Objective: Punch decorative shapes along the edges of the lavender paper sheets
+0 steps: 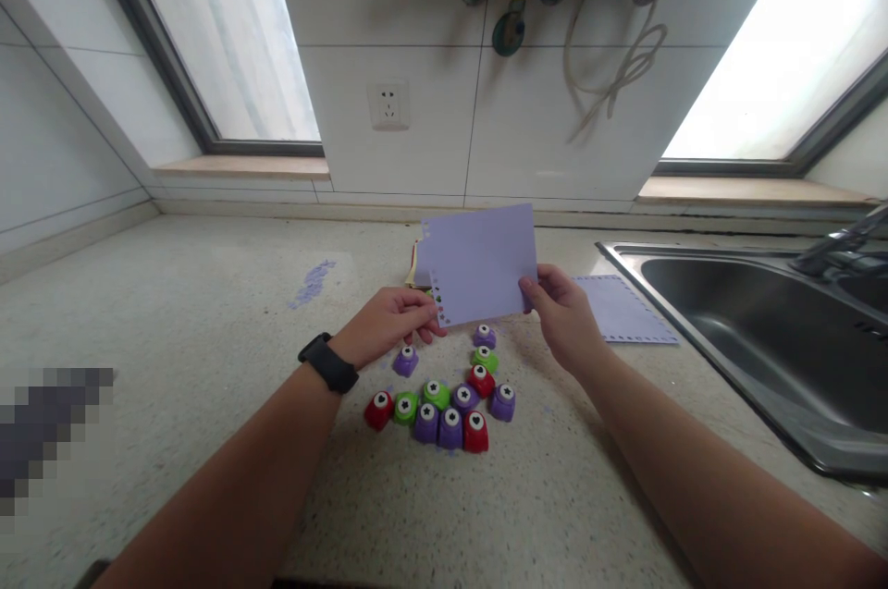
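A lilac sheet of paper [482,261] with punched holes along its left edge is held up above the counter between both hands. My left hand [385,325], with a black watch on its wrist, pinches the sheet's lower left corner. My right hand [561,316] grips the lower right corner. Below the sheet, several small craft punches [444,404] in red, green and purple sit clustered on the speckled counter [208,339]. A second lilac sheet [624,310] with a punched border lies flat to the right.
A steel sink [763,339] with a tap takes up the right side. A stack of paper [416,267] lies behind the held sheet. Lilac paper bits [312,282] are scattered at the left. A wall socket [388,104] and hanging hoses are on the tiled wall.
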